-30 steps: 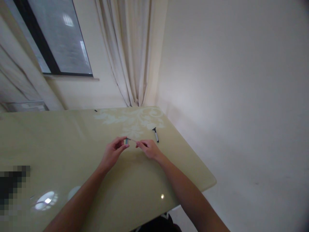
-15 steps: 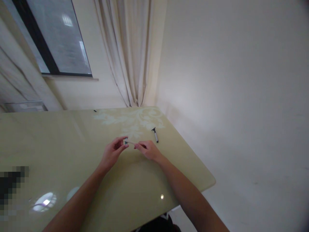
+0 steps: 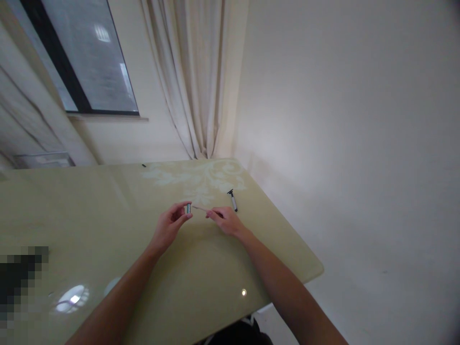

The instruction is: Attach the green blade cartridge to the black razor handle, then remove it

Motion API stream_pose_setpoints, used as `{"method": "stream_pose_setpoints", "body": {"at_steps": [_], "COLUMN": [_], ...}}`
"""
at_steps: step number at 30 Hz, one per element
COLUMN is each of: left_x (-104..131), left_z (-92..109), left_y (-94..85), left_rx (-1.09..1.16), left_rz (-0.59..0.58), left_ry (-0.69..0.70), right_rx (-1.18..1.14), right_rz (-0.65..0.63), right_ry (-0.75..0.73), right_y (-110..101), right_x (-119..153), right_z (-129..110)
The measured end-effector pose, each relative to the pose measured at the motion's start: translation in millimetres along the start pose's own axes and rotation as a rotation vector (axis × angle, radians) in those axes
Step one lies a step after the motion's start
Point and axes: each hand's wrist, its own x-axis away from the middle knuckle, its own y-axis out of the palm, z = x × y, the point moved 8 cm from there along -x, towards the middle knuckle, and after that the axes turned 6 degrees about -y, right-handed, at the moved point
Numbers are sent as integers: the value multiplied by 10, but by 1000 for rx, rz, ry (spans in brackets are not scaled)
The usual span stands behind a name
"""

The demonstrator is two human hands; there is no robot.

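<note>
Between the thumb and fingers of my left hand point(image 3: 171, 223) is a small razor cartridge point(image 3: 189, 208), held upright with its dark, greenish face showing. My right hand point(image 3: 225, 220) pinches a thin pale stick point(image 3: 200, 208) that points left. Its tip is just right of the cartridge with a small gap between them; whether it is a swab or a brush is too small to tell. Beyond my right hand, a grey and black razor point(image 3: 233, 201) lies on the glossy table.
The pale green table point(image 3: 201, 278) has a rounded right corner and a white floral pattern at its far end. A small dark piece point(image 3: 144, 165) lies by the far edge. A blurred black object point(image 3: 21, 273) is at the left. Beyond are a curtain point(image 3: 194, 86) and wall.
My right hand has moved slightly right, drawing the stick's tip away from the cartridge. More of the cartridge's face shows in my left hand. The view has shifted a little.
</note>
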Motion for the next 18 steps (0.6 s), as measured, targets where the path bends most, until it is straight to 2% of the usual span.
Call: {"method": "stream_pose_setpoints", "body": {"at_steps": [4, 9, 13, 18], "left_x": [-3, -2, -5, 0], "left_z": [1, 1, 8, 22], "left_y": [-6, -1, 3, 17], "left_rx": [9, 5, 10, 1], "left_rz": [14, 12, 13, 3], "left_ry": [-3, 2, 15, 23], "right_rx": [-33, -9, -44, 13], "right_rz": [-43, 6, -40, 31], "right_ry": [-50, 4, -45, 16], "right_y": [46, 0, 47, -23], "right_x": [0, -3, -4, -2], "right_z": [-39, 18, -43, 0]}}
